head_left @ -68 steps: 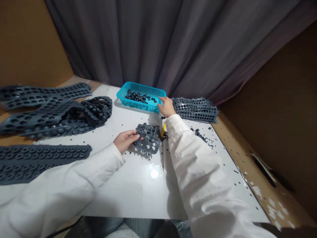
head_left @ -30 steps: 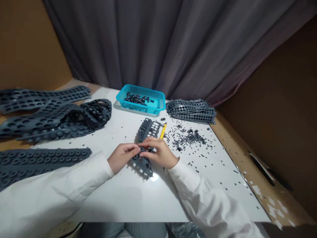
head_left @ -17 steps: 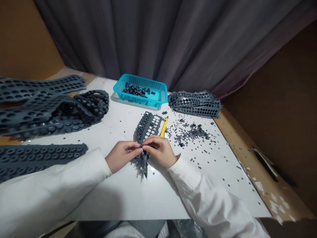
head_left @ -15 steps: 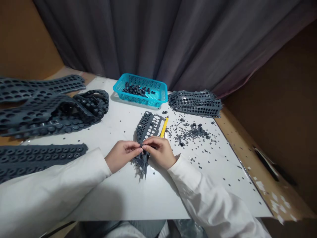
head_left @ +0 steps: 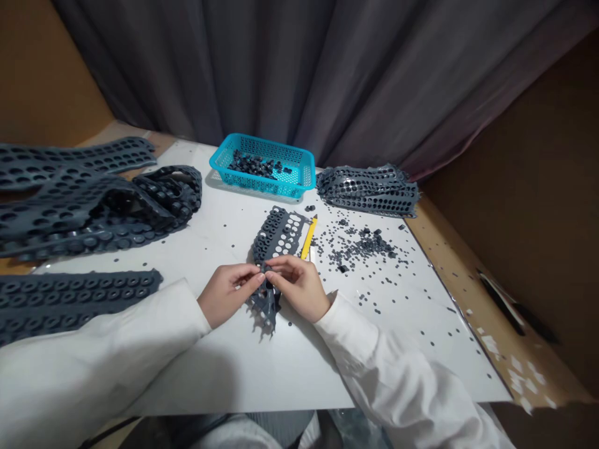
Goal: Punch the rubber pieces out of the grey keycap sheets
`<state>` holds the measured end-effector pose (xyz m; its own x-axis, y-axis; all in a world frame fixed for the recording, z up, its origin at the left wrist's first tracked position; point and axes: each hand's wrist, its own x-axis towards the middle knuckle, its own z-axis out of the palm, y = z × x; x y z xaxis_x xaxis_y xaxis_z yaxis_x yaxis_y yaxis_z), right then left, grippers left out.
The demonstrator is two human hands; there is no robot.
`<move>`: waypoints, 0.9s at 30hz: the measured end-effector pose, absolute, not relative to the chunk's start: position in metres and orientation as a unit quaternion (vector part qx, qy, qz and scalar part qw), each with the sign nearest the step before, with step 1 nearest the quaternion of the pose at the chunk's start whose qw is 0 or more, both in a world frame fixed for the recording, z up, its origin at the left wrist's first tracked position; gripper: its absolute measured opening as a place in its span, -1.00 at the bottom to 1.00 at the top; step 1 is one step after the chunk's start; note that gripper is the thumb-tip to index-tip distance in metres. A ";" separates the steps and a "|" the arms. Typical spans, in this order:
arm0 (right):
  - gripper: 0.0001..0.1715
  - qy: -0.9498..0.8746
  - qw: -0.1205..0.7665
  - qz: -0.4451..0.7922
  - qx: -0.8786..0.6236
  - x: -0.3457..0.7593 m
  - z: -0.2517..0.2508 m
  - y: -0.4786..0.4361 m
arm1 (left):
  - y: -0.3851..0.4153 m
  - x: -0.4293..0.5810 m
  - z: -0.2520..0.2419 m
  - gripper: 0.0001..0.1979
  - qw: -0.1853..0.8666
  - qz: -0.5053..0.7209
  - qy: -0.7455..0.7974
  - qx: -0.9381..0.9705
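Observation:
A small sheet of dark grey rubber (head_left: 279,234) lies in front of me, ring-shaped studs along its left side and rows of punched holes along its right. Both hands pinch it at its near part, thumbs and fingertips almost meeting. My left hand (head_left: 228,292) is closed on it from the left, and my right hand (head_left: 302,288) from the right. Any small piece between the fingertips is too hidden to make out. The sheet's ragged near end hangs below the fingers. Just right of the sheet lies a yellow pen-like tool (head_left: 309,238) with a dark tip.
A blue perforated basket (head_left: 306,181) holds small black pieces. Many tiny dark discs (head_left: 360,249) are scattered at right. Punched rubber sheets (head_left: 369,190) lie at the back right, with larger ones (head_left: 70,206) and a studded strip (head_left: 75,299) at left. Curtain (head_left: 262,68) behind.
The near end of the rubber sheet has turned and spread, showing more holes below the fingers. Both hands stay pinched at nearly the same place. The view has shifted slightly.

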<state>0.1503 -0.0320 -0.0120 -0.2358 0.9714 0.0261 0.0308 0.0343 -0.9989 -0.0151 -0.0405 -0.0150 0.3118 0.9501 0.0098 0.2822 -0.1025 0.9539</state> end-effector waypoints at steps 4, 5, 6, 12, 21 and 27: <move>-0.69 -0.560 0.425 0.577 -0.415 0.151 -0.011 -0.031 | -0.041 -0.016 -0.014 -0.74 0.420 0.338 0.471 0.698; -0.70 -0.563 0.421 0.578 -0.415 0.151 -0.010 -0.031 | -0.042 -0.016 -0.013 -0.74 0.407 0.337 0.468 0.708; -0.72 -0.566 0.418 0.575 -0.418 0.152 -0.010 -0.031 | -0.042 -0.016 -0.012 -0.75 0.396 0.338 0.466 0.716; -0.82 -0.551 0.451 0.550 -0.437 0.149 -0.012 -0.036 | -0.042 -0.016 -0.009 -0.75 0.359 0.338 0.459 0.739; -0.73 -0.468 0.539 0.523 -0.466 0.161 -0.004 -0.015 | -0.046 -0.016 0.000 -0.77 0.335 0.339 0.428 0.768; -0.75 -0.484 0.542 0.496 -0.474 0.178 0.009 -0.008 | -0.036 -0.020 0.001 -0.76 0.417 0.377 0.476 0.676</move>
